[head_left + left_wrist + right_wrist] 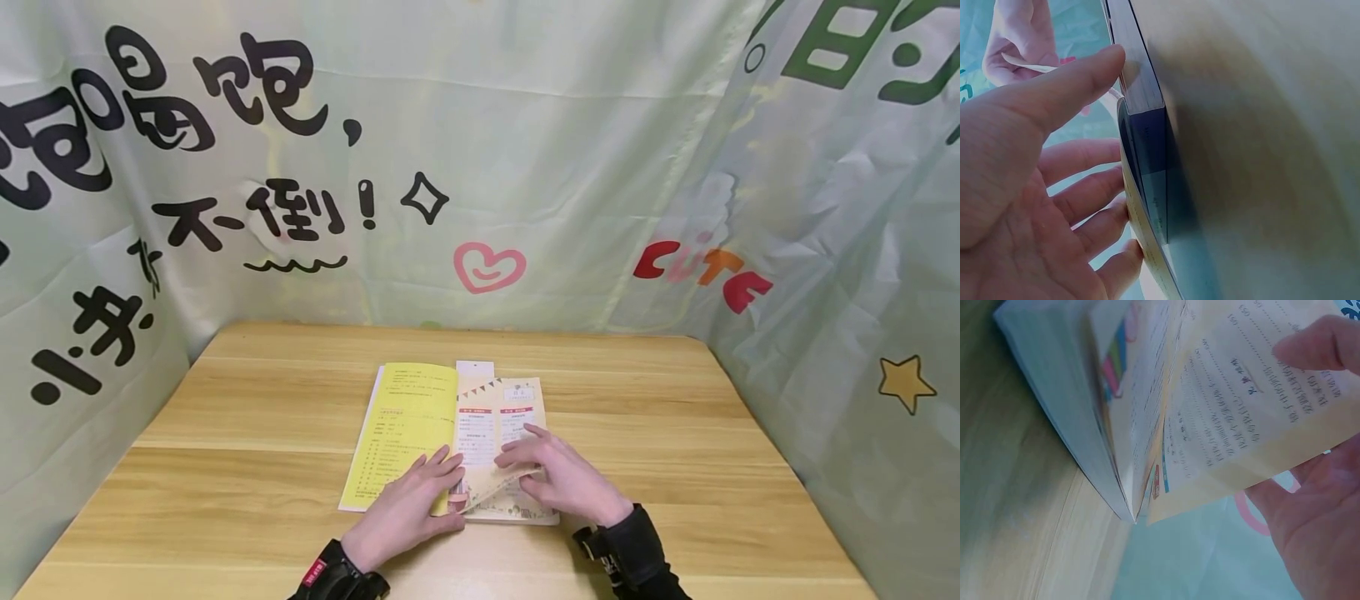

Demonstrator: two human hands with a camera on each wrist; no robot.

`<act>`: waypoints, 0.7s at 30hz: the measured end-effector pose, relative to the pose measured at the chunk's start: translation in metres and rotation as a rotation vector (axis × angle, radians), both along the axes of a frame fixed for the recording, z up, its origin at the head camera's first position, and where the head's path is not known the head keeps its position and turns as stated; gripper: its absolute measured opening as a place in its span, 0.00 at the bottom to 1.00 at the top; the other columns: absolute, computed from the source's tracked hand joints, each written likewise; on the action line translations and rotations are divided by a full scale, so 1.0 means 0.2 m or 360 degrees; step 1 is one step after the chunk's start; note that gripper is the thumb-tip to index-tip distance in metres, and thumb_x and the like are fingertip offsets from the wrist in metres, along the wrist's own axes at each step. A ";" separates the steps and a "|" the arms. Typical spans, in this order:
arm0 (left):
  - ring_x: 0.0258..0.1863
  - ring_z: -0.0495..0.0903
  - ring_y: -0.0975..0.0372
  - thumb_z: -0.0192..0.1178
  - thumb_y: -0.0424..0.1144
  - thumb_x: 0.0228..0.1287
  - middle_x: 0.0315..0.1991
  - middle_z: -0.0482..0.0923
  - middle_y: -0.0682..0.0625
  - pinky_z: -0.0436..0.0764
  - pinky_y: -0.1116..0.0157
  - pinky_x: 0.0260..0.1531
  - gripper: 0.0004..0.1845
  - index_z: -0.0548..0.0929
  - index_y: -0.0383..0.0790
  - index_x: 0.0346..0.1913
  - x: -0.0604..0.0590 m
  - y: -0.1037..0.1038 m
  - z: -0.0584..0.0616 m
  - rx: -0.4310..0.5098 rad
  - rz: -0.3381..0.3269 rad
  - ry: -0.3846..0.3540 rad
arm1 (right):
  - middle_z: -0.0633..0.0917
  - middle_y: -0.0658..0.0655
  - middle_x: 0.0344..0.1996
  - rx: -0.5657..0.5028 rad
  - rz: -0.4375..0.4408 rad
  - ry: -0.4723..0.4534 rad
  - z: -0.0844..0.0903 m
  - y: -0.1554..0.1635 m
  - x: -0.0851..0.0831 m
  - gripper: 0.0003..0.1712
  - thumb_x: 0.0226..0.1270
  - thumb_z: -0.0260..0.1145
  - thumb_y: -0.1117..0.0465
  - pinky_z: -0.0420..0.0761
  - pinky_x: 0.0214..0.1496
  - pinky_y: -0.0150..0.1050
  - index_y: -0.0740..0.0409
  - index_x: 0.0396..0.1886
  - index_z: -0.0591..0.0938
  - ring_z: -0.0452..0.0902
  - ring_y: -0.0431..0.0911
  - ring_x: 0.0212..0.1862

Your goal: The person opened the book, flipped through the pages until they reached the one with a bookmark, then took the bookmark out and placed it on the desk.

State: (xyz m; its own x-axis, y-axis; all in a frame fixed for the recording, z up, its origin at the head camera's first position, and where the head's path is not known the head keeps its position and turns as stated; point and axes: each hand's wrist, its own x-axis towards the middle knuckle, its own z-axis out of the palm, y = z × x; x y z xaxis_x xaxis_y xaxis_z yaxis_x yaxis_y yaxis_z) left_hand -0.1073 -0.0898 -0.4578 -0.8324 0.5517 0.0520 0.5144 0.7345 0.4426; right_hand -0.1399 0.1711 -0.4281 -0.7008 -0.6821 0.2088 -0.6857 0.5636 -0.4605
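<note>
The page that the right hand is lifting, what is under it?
Under the lifted page lie more printed pages, with coloured marks at their edges. The right hand covers part of them, so the print lower down stays hidden.

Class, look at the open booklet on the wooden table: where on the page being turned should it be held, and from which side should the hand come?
Hold the lifted page at its near lower corner, coming from the right. That corner already curls up off the booklet, so fingers can slip beneath, as the right hand does with its thumb on top. The left hand rests flat on the yellow left page, probably steadying it.
</note>
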 end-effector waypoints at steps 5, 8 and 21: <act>0.75 0.66 0.46 0.70 0.52 0.59 0.71 0.73 0.42 0.66 0.42 0.74 0.34 0.78 0.40 0.66 0.00 0.00 0.00 -0.0005 0.0000 0.0005 | 0.91 0.51 0.44 -0.0077 0.0019 0.0130 0.00 0.00 0.00 0.19 0.53 0.68 0.72 0.69 0.73 0.61 0.58 0.46 0.88 0.86 0.47 0.54; 0.75 0.66 0.45 0.70 0.51 0.59 0.71 0.73 0.42 0.66 0.41 0.73 0.33 0.79 0.40 0.66 0.00 0.00 0.00 0.0003 0.0001 0.0012 | 0.91 0.51 0.44 -0.0136 0.0037 0.0214 -0.01 0.00 -0.01 0.19 0.51 0.70 0.73 0.71 0.71 0.62 0.58 0.45 0.89 0.85 0.49 0.54; 0.72 0.71 0.44 0.67 0.48 0.62 0.67 0.77 0.40 0.68 0.38 0.71 0.16 0.71 0.51 0.27 0.00 0.02 -0.01 0.0055 -0.0007 0.0088 | 0.91 0.55 0.45 -0.0401 -0.0045 0.0595 -0.04 -0.01 -0.02 0.27 0.37 0.71 0.77 0.72 0.66 0.61 0.57 0.43 0.88 0.82 0.55 0.56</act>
State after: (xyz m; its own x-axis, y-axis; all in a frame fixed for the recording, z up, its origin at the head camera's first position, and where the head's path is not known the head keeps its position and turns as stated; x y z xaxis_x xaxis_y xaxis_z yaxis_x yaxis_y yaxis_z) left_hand -0.1071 -0.0862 -0.4592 -0.8252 0.5526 0.1169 0.5422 0.7168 0.4385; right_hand -0.1448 0.1693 -0.4368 -0.5633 -0.5593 0.6082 -0.8171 0.4865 -0.3093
